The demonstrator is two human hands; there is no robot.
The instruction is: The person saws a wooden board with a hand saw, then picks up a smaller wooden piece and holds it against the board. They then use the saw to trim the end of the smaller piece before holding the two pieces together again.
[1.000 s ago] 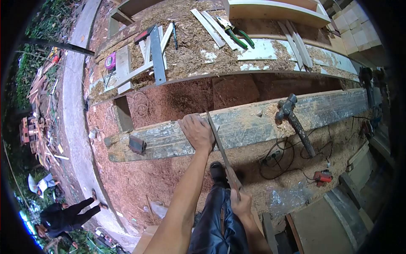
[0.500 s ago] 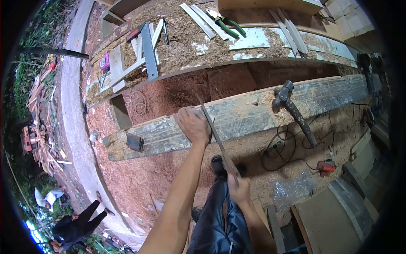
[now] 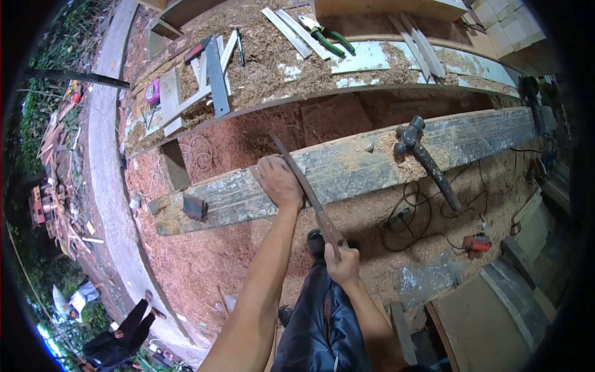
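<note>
A handsaw (image 3: 308,191) slants across the worn wooden plank (image 3: 353,167), its tip beyond the far edge and its handle end toward me. My right hand (image 3: 343,265) is closed round the handle. Just left of the blade, my left hand (image 3: 280,181) presses down on the plank with its fingers bent and close together. Whatever lies under that palm is hidden. A hammer (image 3: 426,162) rests on the plank to the right, its handle hanging over the near edge. A small dark block (image 3: 195,207) sits near the plank's left end.
Beyond the plank, a shavings-covered bench (image 3: 266,80) holds a try square (image 3: 217,77), pliers (image 3: 325,37), a tape measure (image 3: 152,91) and wood strips. Black cable (image 3: 403,220) and a red tool (image 3: 476,246) lie on the floor. Another person (image 3: 121,338) is at lower left.
The saw has moved forward and to the left through my right hand's push, so more blade passes the plank's far edge. My left hand stays in place on the plank.
</note>
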